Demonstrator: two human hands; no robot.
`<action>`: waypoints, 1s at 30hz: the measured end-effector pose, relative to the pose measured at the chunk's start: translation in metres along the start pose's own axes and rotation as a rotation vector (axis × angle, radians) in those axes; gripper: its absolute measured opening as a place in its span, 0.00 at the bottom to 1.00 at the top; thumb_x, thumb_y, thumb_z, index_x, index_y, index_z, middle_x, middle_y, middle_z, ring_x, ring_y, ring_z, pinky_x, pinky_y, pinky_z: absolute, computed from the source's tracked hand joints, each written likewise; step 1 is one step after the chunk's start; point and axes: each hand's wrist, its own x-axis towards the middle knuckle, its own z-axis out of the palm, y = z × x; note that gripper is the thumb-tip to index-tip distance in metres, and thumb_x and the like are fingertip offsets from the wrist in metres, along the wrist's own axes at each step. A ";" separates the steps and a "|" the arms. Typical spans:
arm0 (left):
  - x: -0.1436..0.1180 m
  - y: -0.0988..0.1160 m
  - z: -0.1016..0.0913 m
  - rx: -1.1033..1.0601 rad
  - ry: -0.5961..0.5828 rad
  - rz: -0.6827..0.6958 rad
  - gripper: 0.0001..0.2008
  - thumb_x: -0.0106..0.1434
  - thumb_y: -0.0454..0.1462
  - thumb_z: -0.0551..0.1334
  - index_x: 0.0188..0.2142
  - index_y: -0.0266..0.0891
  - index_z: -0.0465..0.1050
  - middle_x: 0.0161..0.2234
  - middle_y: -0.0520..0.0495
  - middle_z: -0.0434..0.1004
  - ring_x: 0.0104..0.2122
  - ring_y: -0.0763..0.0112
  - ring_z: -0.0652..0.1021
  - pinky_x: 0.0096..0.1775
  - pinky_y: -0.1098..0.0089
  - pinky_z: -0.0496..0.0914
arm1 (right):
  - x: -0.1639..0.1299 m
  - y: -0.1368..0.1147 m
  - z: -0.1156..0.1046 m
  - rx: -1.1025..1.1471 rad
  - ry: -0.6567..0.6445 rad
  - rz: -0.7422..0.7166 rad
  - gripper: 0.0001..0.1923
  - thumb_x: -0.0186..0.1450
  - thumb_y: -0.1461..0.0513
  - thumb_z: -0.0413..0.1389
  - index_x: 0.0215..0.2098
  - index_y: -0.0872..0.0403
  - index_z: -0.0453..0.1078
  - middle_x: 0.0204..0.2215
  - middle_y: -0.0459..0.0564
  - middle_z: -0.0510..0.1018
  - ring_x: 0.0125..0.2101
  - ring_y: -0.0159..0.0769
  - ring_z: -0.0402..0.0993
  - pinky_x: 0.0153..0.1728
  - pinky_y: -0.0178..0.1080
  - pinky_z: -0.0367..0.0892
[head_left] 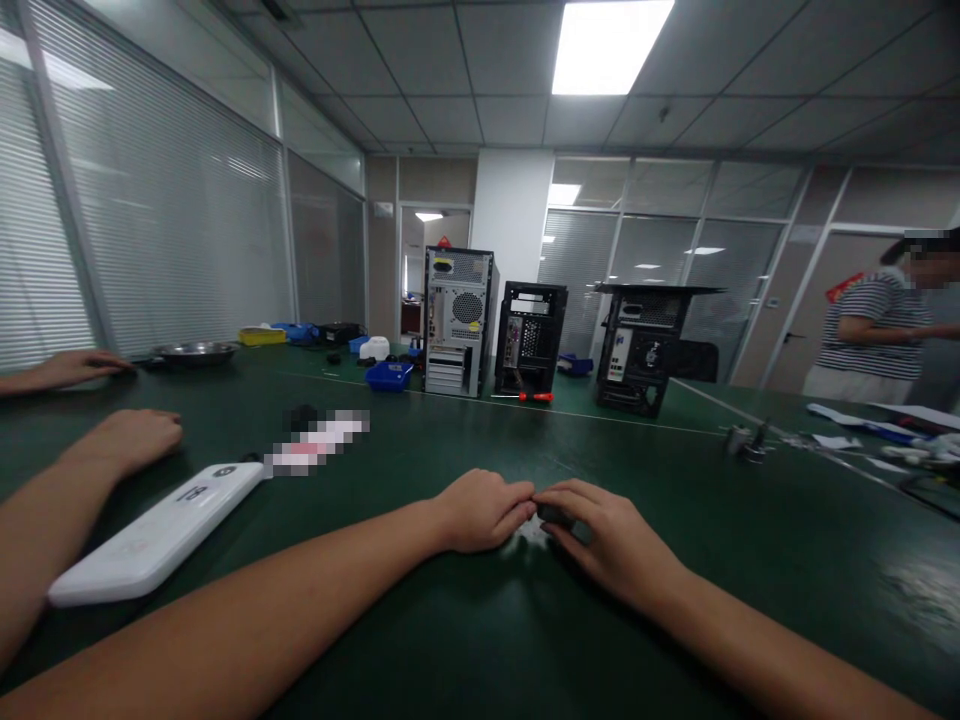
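Observation:
Just above the green tabletop [465, 440], my two hands meet in front of me. My right hand [619, 535] is closed around a small dark block-like object [556, 516], whose kind I cannot make out. Thumb and index finger of my left hand [476, 512] are pinched together at the object's left end; what lies between them is hidden. Below the fingertips shows a pale, shiny patch [531, 532], either a reflection or clear material. Left of my forearm lies a white power bank-like slab [161, 530] with "81" on it.
A co-worker's hands [124, 440] rest at the left. Farther back stand a tall computer case [459, 320], a smaller case [531, 340] and another case [637, 350]. A red-handled screwdriver [534, 397], a blue bin [388, 376], and a metal bowl [196, 353] are there. A person [870, 335] stands right.

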 end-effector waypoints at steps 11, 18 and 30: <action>0.003 0.002 0.001 0.055 0.012 -0.119 0.14 0.70 0.43 0.48 0.40 0.42 0.70 0.28 0.48 0.77 0.27 0.63 0.77 0.31 0.68 0.66 | -0.002 0.025 0.006 -0.217 0.100 0.019 0.30 0.63 0.70 0.48 0.64 0.51 0.56 0.52 0.56 0.70 0.51 0.42 0.69 0.54 0.49 0.67; 0.004 0.001 0.003 0.009 0.009 -0.083 0.18 0.71 0.46 0.48 0.38 0.43 0.74 0.25 0.48 0.76 0.26 0.65 0.77 0.30 0.69 0.66 | -0.004 0.019 -0.002 -0.165 0.111 0.115 0.29 0.61 0.69 0.49 0.61 0.52 0.57 0.49 0.55 0.70 0.49 0.42 0.68 0.53 0.49 0.66; 0.003 -0.003 0.003 -0.032 0.005 0.099 0.21 0.72 0.46 0.47 0.37 0.44 0.77 0.24 0.49 0.78 0.25 0.68 0.77 0.28 0.71 0.62 | 0.004 -0.007 0.008 -0.282 0.013 -0.033 0.05 0.67 0.60 0.53 0.41 0.51 0.69 0.37 0.50 0.75 0.37 0.39 0.70 0.37 0.41 0.63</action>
